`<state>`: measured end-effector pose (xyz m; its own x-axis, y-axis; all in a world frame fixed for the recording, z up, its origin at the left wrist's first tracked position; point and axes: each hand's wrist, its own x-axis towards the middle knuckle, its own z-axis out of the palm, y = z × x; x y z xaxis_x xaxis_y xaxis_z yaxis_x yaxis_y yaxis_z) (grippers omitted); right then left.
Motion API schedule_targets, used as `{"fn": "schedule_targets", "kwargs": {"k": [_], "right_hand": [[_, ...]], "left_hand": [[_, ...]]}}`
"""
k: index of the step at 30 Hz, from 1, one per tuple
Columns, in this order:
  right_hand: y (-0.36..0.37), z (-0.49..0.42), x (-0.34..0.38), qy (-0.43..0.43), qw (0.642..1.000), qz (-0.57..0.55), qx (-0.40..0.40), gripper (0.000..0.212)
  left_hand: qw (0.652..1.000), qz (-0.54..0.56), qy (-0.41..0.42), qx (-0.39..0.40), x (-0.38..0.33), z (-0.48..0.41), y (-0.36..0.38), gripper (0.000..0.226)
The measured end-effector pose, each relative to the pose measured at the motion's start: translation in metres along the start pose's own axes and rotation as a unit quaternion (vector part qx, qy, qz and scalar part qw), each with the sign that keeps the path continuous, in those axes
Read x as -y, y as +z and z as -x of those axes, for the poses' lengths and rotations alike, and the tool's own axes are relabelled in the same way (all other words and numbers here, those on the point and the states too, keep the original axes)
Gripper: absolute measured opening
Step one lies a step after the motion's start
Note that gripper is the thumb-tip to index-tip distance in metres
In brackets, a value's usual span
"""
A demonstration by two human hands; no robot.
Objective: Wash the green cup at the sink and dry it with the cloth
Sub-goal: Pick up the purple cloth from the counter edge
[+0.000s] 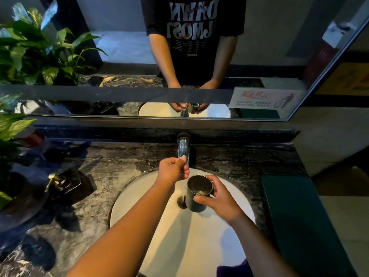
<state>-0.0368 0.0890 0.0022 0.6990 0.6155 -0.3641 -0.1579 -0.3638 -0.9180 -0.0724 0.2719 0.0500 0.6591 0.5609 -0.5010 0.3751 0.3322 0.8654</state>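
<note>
My right hand [218, 198] is wrapped around a dark metal-looking cup [197, 191], upright over the white sink [139, 196], just right of the water stream [183, 188]. The cup's mouth faces up and a little water lies in its bottom. My left hand [172, 170] sits under the chrome faucet [183, 147], fingers curled at its spout, with water running past them into the drain [181, 202]. A dark purple cloth [229, 270] peeks out at the sink's near edge.
Dark marble counter [99, 176] surrounds the basin. A green mat [295, 216] lies to the right. A soap dispenser [58, 181] and potted plants [24, 56] stand on the left. A mirror [259, 47] with a notice [265, 97] rises behind the faucet.
</note>
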Motion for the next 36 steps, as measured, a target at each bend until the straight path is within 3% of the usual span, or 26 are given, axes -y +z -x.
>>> {"fn": "schedule_targets", "kwargs": {"k": [16,24,30,36], "right_hand": [[0.002,0.0,0.0,0.004,1.0,-0.003,0.0,0.066],[0.001,0.002,0.007,0.01,1.0,0.005,0.007,0.064],[0.003,0.019,0.019,-0.009,1.0,0.015,0.001,0.06],[0.015,0.049,0.025,-0.012,1.0,0.01,0.006,0.062]], "left_hand": [[0.998,-0.051,-0.01,-0.025,0.022,-0.01,-0.001,0.026],[1.0,-0.018,0.001,-0.016,0.03,-0.007,-0.003,0.027],[0.995,0.065,-0.033,0.075,0.04,0.02,-0.022,0.021],[0.992,0.04,0.028,0.12,0.053,0.075,-0.045,0.02]]}}
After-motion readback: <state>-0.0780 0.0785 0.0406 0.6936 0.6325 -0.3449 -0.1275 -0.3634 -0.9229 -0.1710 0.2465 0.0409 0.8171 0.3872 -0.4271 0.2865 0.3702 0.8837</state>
